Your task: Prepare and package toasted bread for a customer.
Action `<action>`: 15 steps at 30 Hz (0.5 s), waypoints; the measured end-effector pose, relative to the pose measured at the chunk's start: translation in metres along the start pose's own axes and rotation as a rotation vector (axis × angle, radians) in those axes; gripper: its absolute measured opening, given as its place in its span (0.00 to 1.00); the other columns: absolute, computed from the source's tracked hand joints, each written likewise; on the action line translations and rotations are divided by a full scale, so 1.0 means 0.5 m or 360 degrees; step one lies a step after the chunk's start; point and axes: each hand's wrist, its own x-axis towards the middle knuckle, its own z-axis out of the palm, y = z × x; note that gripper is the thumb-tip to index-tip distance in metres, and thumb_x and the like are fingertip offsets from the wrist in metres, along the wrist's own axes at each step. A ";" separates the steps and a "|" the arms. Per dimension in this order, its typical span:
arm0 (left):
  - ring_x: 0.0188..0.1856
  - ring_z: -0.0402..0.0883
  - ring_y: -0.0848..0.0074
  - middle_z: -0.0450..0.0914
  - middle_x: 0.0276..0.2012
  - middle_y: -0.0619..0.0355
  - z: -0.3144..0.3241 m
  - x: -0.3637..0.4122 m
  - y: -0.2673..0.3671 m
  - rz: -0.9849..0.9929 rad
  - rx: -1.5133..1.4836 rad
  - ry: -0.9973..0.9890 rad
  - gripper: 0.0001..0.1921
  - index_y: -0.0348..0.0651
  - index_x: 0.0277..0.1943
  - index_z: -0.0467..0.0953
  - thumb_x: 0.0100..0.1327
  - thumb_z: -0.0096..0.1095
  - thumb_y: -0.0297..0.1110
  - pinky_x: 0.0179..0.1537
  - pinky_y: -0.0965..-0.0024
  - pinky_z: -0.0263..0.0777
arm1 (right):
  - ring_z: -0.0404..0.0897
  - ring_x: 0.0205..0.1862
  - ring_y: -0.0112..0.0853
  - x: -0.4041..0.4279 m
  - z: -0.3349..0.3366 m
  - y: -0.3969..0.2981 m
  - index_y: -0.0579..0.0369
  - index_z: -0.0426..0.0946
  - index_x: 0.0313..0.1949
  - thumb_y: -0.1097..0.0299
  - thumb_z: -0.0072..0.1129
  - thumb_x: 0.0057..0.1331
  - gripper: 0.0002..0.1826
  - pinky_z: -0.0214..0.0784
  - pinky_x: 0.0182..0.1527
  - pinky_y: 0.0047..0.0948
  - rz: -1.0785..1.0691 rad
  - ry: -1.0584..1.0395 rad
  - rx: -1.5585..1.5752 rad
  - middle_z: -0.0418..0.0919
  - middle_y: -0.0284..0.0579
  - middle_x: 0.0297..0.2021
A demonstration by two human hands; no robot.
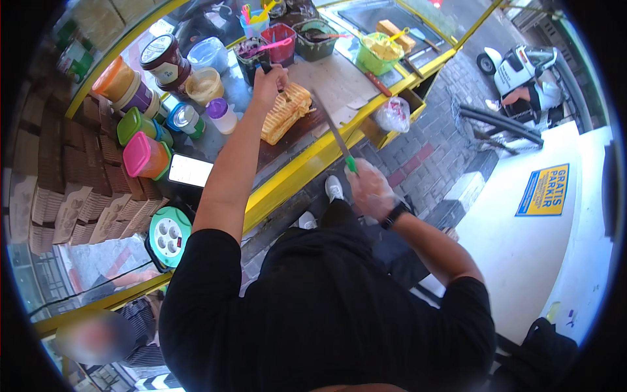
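Observation:
My right hand (372,191), in a clear plastic glove, is closed on the green handle of a long knife (333,128); its blade points up and left towards the stall counter. My bare left hand (274,83) is closed on a dark-handled tool (264,66) above the upper left end of a toasted, ridged bread loaf (286,112). The tool's working end is hidden, so I cannot tell what kind it is. The loaf lies on a dark brown board (269,152) near the counter's yellow front edge. The knife blade does not touch the bread.
Behind the loaf stand tubs with spoons, a red tub (278,40) and a green tub of yellow spread (379,51). Lidded jars, a phone (190,170) and stacked cardboard boxes (73,196) are at the left. A red-handled knife (378,84) lies by the front edge.

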 end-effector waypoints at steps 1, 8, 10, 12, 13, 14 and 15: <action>0.16 0.64 0.81 0.69 0.14 0.60 0.005 0.002 0.002 0.0001 0.0037 0.0004 0.15 0.42 0.17 0.67 0.59 0.57 0.27 0.21 0.75 0.53 | 0.79 0.35 0.53 0.043 0.009 0.002 0.61 0.72 0.41 0.68 0.46 0.68 0.09 0.72 0.38 0.47 0.0007 0.0070 -0.0082 0.79 0.60 0.32; 0.18 0.62 0.83 0.68 0.16 0.63 0.041 -0.014 0.024 -0.0069 0.0028 -0.0016 0.13 0.41 0.19 0.68 0.59 0.59 0.27 0.22 0.77 0.54 | 0.81 0.34 0.51 0.213 0.063 0.141 0.58 0.73 0.40 0.68 0.43 0.67 0.10 0.73 0.36 0.47 -0.0251 -0.0105 -0.0525 0.81 0.55 0.30; 0.18 0.62 0.83 0.67 0.16 0.64 0.038 -0.007 0.036 -0.0082 0.0055 -0.0157 0.12 0.41 0.21 0.69 0.61 0.58 0.27 0.22 0.76 0.54 | 0.81 0.34 0.51 0.225 0.052 0.160 0.58 0.73 0.40 0.68 0.43 0.67 0.10 0.73 0.36 0.47 -0.0309 -0.0146 -0.0491 0.81 0.55 0.30; 0.19 0.62 0.84 0.67 0.16 0.64 0.058 0.000 0.076 -0.0044 0.0142 -0.0102 0.12 0.41 0.22 0.70 0.61 0.58 0.28 0.23 0.76 0.54 | 0.81 0.33 0.51 0.231 0.043 0.171 0.57 0.73 0.40 0.67 0.45 0.66 0.10 0.72 0.36 0.48 -0.0365 -0.0163 -0.0422 0.80 0.54 0.30; 0.19 0.62 0.84 0.67 0.16 0.64 0.078 0.008 0.108 -0.0015 0.0219 -0.0079 0.11 0.41 0.22 0.70 0.61 0.58 0.28 0.23 0.76 0.55 | 0.81 0.33 0.51 0.237 0.036 0.168 0.57 0.73 0.40 0.67 0.45 0.66 0.10 0.72 0.36 0.48 -0.0383 -0.0173 -0.0412 0.80 0.54 0.30; 0.21 0.63 0.82 0.66 0.18 0.64 0.095 0.021 0.134 0.0048 0.0318 -0.0056 0.10 0.40 0.24 0.71 0.61 0.58 0.29 0.25 0.76 0.55 | 0.81 0.34 0.52 0.241 0.023 0.161 0.57 0.73 0.40 0.67 0.45 0.66 0.10 0.72 0.36 0.48 -0.0330 -0.0235 -0.0419 0.80 0.55 0.30; 0.21 0.63 0.82 0.66 0.18 0.64 0.108 0.035 0.152 0.0041 0.0332 -0.0042 0.10 0.40 0.24 0.71 0.61 0.58 0.29 0.25 0.76 0.55 | 0.80 0.34 0.52 0.243 0.013 0.153 0.57 0.73 0.40 0.68 0.46 0.65 0.09 0.72 0.37 0.48 -0.0281 -0.0304 -0.0425 0.80 0.55 0.30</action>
